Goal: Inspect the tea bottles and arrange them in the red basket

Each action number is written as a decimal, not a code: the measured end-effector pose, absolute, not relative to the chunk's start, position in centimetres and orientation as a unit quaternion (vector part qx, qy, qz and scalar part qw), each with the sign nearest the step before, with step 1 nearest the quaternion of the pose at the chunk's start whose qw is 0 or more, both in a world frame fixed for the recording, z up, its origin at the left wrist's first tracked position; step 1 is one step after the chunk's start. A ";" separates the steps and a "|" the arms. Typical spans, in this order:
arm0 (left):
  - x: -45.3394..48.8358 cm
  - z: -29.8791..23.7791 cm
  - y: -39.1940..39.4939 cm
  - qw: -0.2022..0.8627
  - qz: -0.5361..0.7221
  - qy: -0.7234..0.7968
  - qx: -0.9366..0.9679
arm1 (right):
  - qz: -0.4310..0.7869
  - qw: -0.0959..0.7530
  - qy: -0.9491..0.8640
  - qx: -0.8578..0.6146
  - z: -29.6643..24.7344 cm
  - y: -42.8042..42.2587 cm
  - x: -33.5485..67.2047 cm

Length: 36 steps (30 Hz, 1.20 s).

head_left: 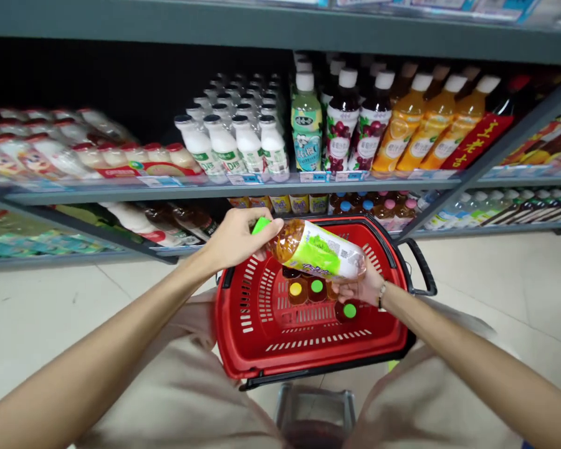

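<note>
I hold a bottle of amber drink [315, 251] with a green and white label, lying sideways above a red shopping basket [257, 349]. My left hand [236, 237] is closed around its green cap end. My right hand [362, 288] cups the bottle's bottom from below, fingers curled round it. Three bottles stand upright in the basket, showing one yellow cap [296, 289] and two green caps [316, 286].
Store shelves run across the back with white milk-drink bottles [236, 146], dark juice bottles [341, 118] and orange juice bottles [425, 125]. A lower shelf holds more drinks. Pale floor tiles lie either side. My knees in beige trousers flank the basket.
</note>
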<state>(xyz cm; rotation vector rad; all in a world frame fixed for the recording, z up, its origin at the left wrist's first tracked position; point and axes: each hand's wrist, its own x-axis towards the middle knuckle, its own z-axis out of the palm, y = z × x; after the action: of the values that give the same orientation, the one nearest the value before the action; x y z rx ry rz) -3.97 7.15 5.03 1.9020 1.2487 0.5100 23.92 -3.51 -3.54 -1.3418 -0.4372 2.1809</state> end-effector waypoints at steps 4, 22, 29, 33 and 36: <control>-2.5 7.6 4.2 0.249 0.173 0.499 0.812 | 0.647 0.080 -0.417 -0.633 -5.1 -1.0 25.4; 4.0 -9.9 -2.9 0.415 -0.227 0.450 0.757 | 0.344 -0.237 -0.687 -0.595 -2.0 0.1 25.7; 7.1 -15.5 -4.1 0.452 -0.269 0.514 0.677 | 0.329 -0.255 -0.698 -0.582 -2.4 0.0 25.6; 7.9 -17.4 -5.4 0.454 -0.250 0.567 0.641 | 0.325 -0.257 -0.702 -0.580 -2.3 -0.3 25.7; 7.9 -17.8 -5.9 0.466 -0.234 0.583 0.623 | 0.326 -0.259 -0.704 -0.576 -2.1 -0.4 25.9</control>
<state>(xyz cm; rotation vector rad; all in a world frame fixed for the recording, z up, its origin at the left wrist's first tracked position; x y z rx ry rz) 7.90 -5.91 -17.75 1.5292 1.4301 -0.5750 25.93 -0.38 -2.13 -2.1854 -2.6705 1.2365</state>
